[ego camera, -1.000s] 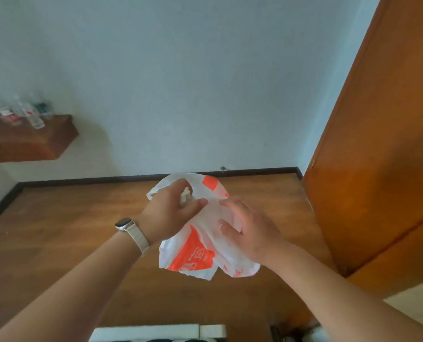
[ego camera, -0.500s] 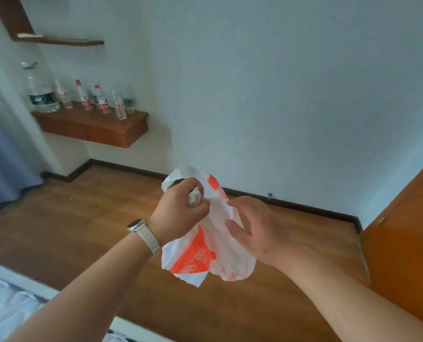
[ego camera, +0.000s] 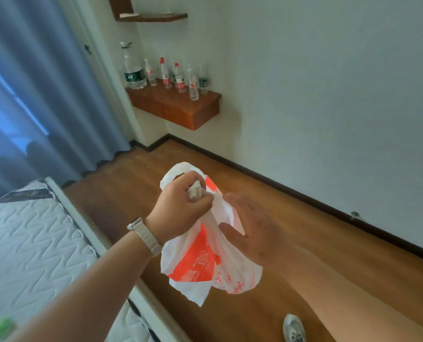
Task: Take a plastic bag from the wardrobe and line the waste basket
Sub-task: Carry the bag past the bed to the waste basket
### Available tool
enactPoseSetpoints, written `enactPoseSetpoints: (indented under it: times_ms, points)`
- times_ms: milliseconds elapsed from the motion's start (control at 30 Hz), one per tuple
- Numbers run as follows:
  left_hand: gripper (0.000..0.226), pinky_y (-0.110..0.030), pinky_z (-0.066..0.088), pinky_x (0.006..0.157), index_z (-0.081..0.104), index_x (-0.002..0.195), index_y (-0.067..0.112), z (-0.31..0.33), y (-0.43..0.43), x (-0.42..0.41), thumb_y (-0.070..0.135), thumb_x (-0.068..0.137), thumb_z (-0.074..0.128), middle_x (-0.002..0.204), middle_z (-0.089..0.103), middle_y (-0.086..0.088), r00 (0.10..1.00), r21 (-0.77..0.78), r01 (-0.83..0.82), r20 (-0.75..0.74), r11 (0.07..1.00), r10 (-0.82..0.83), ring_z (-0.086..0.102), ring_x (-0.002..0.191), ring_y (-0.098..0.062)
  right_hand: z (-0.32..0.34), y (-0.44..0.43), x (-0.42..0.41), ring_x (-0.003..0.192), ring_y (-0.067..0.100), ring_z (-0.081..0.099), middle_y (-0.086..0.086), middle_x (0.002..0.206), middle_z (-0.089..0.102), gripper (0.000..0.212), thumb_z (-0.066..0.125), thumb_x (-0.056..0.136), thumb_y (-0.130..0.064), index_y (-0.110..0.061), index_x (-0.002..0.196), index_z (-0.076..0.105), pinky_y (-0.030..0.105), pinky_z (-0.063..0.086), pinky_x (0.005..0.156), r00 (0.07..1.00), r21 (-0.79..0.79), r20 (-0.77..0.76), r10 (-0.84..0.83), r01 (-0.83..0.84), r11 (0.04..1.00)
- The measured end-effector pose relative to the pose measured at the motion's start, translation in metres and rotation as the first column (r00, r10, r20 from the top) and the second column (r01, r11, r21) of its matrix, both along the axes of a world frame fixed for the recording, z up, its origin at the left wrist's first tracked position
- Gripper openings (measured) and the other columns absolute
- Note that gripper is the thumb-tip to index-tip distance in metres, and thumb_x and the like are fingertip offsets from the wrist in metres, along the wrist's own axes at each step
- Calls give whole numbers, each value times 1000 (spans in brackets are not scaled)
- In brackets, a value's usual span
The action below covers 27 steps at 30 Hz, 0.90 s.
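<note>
The plastic bag (ego camera: 200, 257) hangs crumpled in mid-air above the wooden floor (ego camera: 304, 280). The left hand (ego camera: 180, 208) clenches its bunched top, evidently to anchor it; the right hand (ego camera: 252, 230) lies spread against its side, likely seeking the opening. No waste basket is visible.

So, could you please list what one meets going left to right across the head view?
Curtain → mattress → left hand → plastic bag → right hand → white wall.
</note>
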<state>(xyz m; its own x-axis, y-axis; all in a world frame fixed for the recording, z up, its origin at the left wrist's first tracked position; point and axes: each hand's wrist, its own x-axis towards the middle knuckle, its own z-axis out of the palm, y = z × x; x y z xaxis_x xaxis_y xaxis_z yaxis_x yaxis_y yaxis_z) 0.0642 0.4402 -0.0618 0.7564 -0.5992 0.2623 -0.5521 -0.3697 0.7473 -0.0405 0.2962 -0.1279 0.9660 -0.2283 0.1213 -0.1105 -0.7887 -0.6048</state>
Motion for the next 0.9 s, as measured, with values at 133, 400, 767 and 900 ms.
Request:
enactPoseSetpoints:
  times_ms: [133,400,767,900]
  points:
    - [22,-10,42,54,55,71,22,-2,-64,27,8,78,70,67,54,11,985,14,-165,-40,986,165,51,60,-1,-13,-70,39,128,7,45,-22,148,39,57,46,90,-65,-45,141,29,32,46,102,993,51,-39,112,-110,993]
    - [25,-8,41,54,53,70,23,9,-184,75,7,80,69,68,53,8,961,60,-277,10,959,277,50,61,-2,-13,-198,107,136,9,38,-21,155,30,61,46,93,-61,-43,147,25,29,39,105,962,108,-70,264,-256,961]
    - [24,-7,41,52,54,72,28,30,-236,119,13,83,68,70,53,14,934,13,-358,16,934,357,53,64,2,4,-250,161,143,10,31,-23,157,26,62,44,91,-65,-44,146,25,41,36,113,956,149,-42,290,-281,948]
    - [25,-7,41,52,54,72,28,33,-230,145,12,82,69,71,54,12,922,-28,-387,14,922,387,53,64,1,11,-245,194,144,9,29,-24,156,25,60,41,91,-65,-46,145,25,41,34,114,949,105,-36,313,-307,946]
